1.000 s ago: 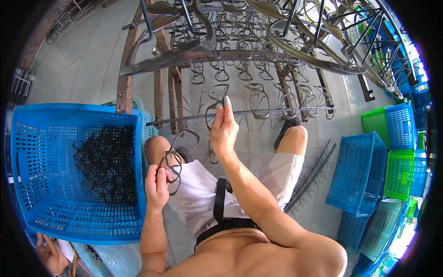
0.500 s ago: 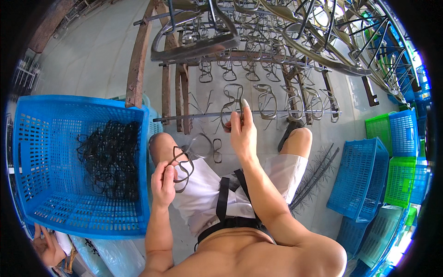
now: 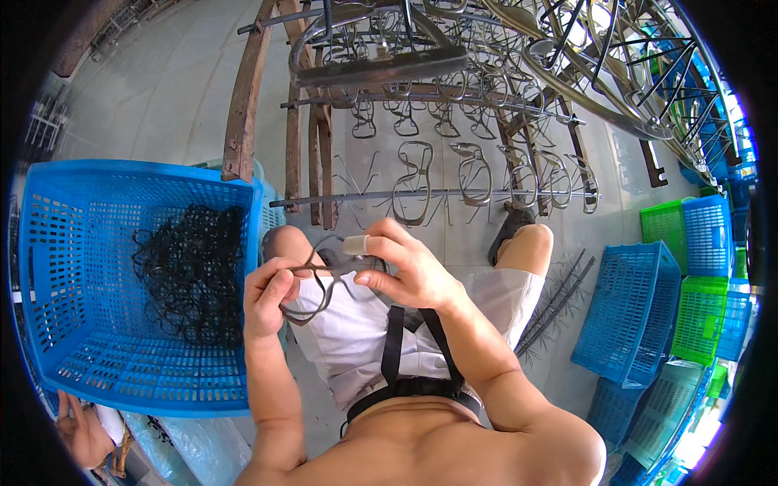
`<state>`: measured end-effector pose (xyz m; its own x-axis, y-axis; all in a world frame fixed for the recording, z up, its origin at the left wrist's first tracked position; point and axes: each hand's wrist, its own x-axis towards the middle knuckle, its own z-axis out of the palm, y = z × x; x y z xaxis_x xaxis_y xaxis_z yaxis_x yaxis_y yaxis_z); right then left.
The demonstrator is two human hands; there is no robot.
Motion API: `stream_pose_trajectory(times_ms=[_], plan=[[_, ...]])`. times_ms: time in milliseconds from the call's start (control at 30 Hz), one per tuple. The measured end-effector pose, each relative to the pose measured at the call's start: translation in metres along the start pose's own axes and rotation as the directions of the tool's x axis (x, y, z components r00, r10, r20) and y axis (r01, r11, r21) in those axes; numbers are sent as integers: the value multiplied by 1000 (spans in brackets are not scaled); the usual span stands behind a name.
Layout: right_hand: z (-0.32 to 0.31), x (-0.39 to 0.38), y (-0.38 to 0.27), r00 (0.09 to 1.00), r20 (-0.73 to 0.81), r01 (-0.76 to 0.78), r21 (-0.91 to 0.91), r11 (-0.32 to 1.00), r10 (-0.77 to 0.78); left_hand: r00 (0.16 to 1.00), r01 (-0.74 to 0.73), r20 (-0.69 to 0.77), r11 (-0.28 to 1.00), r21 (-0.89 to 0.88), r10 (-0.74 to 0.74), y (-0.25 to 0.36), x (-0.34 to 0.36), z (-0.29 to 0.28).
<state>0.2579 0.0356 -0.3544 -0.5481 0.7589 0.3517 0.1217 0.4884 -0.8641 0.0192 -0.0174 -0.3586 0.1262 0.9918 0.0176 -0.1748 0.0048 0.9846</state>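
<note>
My left hand is closed on dark eyeglass frames over my left thigh; overlapping loops make it hard to tell how many it holds. Coming in from the right, my right hand has thumb and forefinger on either side of the eyeglass frames' far part, which is blurred. A white cover wraps one fingertip of that hand. Just beyond, a row of metallic-looking eyeglass frames hangs on a thin rod.
A blue plastic basket at my left holds a tangled pile of dark eyeglass frames. Wooden rack posts carry more rods of frames ahead. Blue crates and green crates stack at right. Thin spiky rods lie on the floor.
My right hand has left the eyeglass frame on the near rod and drawn back to the frames at my left hand. That frame stays hanging on the rod.
</note>
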Motion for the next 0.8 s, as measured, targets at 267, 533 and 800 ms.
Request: stream_pose_trajectory(times_ms=[267, 533, 800], plan=[[35, 39, 32, 565, -549, -227, 615, 755, 616, 928, 351, -108, 934, -59, -356, 16, 37, 5], [65, 75, 51, 317, -781, -505, 342, 793, 539, 910, 414, 52, 908, -66, -411, -17, 96, 17], [61, 79, 50, 314, -722, -554, 389, 736, 617, 926, 378, -35, 924, 50, -377, -24, 113, 20]])
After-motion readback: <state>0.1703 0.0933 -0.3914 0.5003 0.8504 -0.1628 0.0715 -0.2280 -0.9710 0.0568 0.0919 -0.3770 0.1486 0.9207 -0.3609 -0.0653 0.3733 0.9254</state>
